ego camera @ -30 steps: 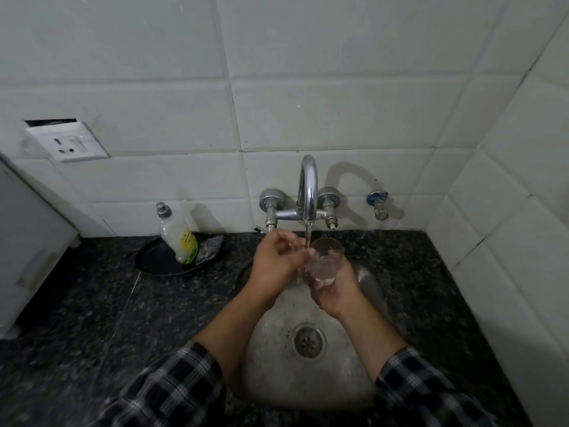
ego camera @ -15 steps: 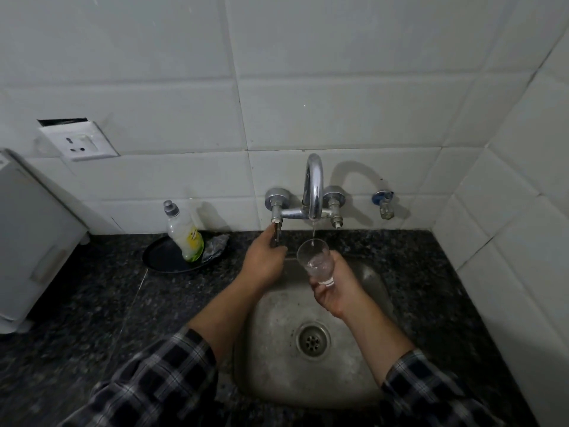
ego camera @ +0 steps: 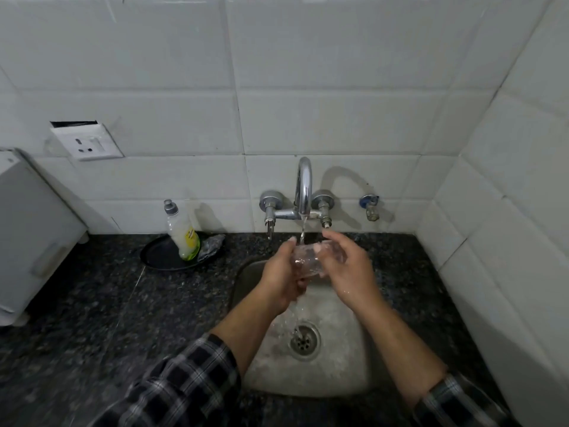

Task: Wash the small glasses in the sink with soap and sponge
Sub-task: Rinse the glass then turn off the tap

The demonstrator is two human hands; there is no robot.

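Note:
A small clear glass (ego camera: pixel 308 261) is held on its side under the running stream from the chrome tap (ego camera: pixel 303 192), above the steel sink (ego camera: pixel 348 365). My left hand (ego camera: pixel 281 277) grips its left end from below. My right hand (ego camera: pixel 345 266) curls round its right end, thumb on top. Water falls through my hands to the drain (ego camera: pixel 304 340). A soap bottle (ego camera: pixel 182 234) with a yellow-green label stands on a black tray (ego camera: pixel 160 257) left of the sink, next to a grey scrubber (ego camera: pixel 212 245).
Dark speckled granite counter (ego camera: pixel 107 318) surrounds the sink. A white appliance (ego camera: pixel 30 241) stands at the far left, and a wall socket (ego camera: pixel 89 146) sits above it. A small blue-handled valve (ego camera: pixel 371 208) projects from the tiled wall right of the tap.
My left hand left the tap's left handle and came onto the glass. Water runs stronger now. The glass went from upright in my right hand to lying sideways between both hands.

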